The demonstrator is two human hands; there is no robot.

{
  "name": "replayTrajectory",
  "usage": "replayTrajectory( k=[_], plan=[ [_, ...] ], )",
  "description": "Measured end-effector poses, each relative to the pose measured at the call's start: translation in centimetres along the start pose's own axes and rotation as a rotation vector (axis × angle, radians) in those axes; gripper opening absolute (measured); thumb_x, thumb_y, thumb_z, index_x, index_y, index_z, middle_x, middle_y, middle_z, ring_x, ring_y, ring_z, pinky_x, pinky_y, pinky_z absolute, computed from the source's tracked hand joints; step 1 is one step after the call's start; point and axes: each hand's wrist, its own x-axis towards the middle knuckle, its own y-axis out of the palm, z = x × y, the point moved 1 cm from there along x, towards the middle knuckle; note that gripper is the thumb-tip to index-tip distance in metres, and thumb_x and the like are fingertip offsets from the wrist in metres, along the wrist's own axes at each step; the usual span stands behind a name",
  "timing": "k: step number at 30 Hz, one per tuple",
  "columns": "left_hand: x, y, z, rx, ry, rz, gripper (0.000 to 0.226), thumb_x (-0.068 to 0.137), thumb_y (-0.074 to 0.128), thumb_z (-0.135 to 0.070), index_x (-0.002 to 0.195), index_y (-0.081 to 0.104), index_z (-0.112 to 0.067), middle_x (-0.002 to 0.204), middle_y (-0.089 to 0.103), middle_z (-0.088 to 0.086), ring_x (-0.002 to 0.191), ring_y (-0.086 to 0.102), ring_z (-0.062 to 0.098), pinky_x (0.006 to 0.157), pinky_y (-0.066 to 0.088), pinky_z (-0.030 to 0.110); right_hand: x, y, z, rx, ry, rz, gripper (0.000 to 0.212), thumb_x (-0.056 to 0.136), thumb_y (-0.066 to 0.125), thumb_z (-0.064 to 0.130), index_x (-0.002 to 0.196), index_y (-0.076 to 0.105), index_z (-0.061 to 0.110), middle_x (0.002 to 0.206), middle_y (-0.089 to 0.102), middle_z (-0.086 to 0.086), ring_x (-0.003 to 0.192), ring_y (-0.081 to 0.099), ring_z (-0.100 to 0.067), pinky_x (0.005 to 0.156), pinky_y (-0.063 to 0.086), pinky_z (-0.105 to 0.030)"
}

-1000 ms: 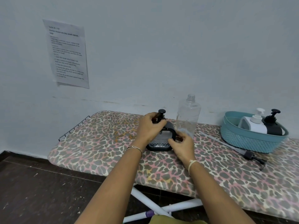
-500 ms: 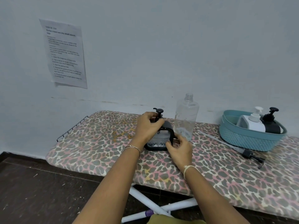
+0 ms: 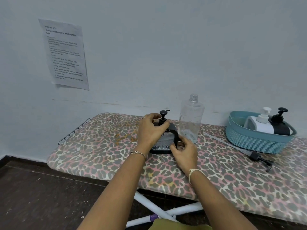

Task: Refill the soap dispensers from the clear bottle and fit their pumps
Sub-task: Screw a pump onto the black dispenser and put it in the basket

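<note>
Black dispenser (image 3: 163, 143), near back edge of board (image 3: 99, 146) by clear bottle (image 3: 191, 120): left hand (image 3: 149, 131) slid down to grip pump (image 3: 163, 112) at collar, head now exposed, right hand (image 3: 184, 151) holds body, so pump prob. nearly seated.

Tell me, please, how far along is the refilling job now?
Done, it seems: the white dispenser and black dispenser stand in the basket, pumps fitted. In hand: the left hand grips the pump on the third dispenser, which the right hand steadies beside the uncapped, nearly empty clear bottle. Left: finishing this pump; a loose pump lies on the board.
</note>
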Motion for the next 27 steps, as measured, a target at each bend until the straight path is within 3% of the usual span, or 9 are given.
replayTrajectory(
  k=[4, 7, 11, 16, 21, 27],
  plan=[
    [0.2, 0.0, 0.2, 0.045, -0.031, -0.034, 0.06, 0.047, 0.064, -0.086, 0.076, 0.054, -0.035, 0.09, 0.066, -0.01, 0.086, 0.065, 0.011, 0.077, 0.055, 0.043, 0.0, 0.1, -0.1, 0.02, 0.006, 0.001, 0.041, 0.075, 0.072, 0.024, 0.115, 0.068, 0.015, 0.095, 0.07, 0.006, 0.083, 0.064, -0.002, 0.076, 0.054, -0.019],
    [0.3, 0.1, 0.5, 0.031, -0.041, -0.013, 0.044, 0.054, 0.066, -0.075, 0.076, 0.057, -0.038, 0.093, 0.066, -0.012, 0.09, 0.065, 0.012, 0.084, 0.054, 0.047, 0.1, 0.0, -0.1, 0.018, 0.0, 0.0, 0.039, 0.076, 0.072, 0.022, 0.114, 0.068, 0.015, 0.094, 0.069, 0.007, 0.082, 0.063, 0.001, 0.072, 0.049, -0.009],
    [-0.1, 0.2, -0.3, 0.049, -0.005, 0.037, 0.034, 0.059, 0.058, -0.067, 0.085, 0.059, -0.044, 0.106, 0.063, -0.014, 0.104, 0.061, 0.013, 0.094, 0.048, 0.049, 0.1, 0.2, -0.3, 0.012, -0.002, 0.001, 0.04, 0.075, 0.072, 0.024, 0.114, 0.069, 0.014, 0.097, 0.07, 0.006, 0.085, 0.065, -0.003, 0.081, 0.056, -0.025],
    [-0.3, -0.2, -0.6, 0.073, -0.018, -0.055, 0.055, 0.049, 0.062, -0.081, 0.076, 0.05, -0.035, 0.09, 0.064, -0.012, 0.088, 0.064, 0.011, 0.079, 0.054, 0.043, 0.1, 0.2, -0.4, 0.018, 0.011, 0.006, 0.042, 0.074, 0.071, 0.027, 0.115, 0.068, 0.016, 0.095, 0.07, 0.007, 0.084, 0.067, -0.006, 0.081, 0.058, -0.033],
    [-0.2, -0.3, -0.1, -0.004, -0.032, -0.029, 0.039, 0.062, 0.081, -0.057, 0.075, 0.059, -0.028, 0.077, 0.068, -0.012, 0.072, 0.066, 0.006, 0.07, 0.058, 0.04, 0.1, 0.3, -0.3, 0.021, 0.015, 0.008, 0.043, 0.074, 0.071, 0.027, 0.115, 0.068, 0.017, 0.095, 0.071, 0.008, 0.086, 0.067, -0.005, 0.082, 0.058, -0.034],
    [0.3, -0.9, -0.1, -0.029, 0.013, 0.065, 0.034, 0.066, 0.084, -0.048, 0.079, 0.062, -0.026, 0.085, 0.067, -0.013, 0.082, 0.065, 0.005, 0.076, 0.055, 0.029, 0.0, 0.2, -0.3, -0.011, -0.031, 0.015, 0.034, 0.079, 0.07, 0.021, 0.113, 0.068, 0.018, 0.092, 0.068, 0.01, 0.084, 0.066, -0.006, 0.079, 0.057, -0.031]
  ],
)
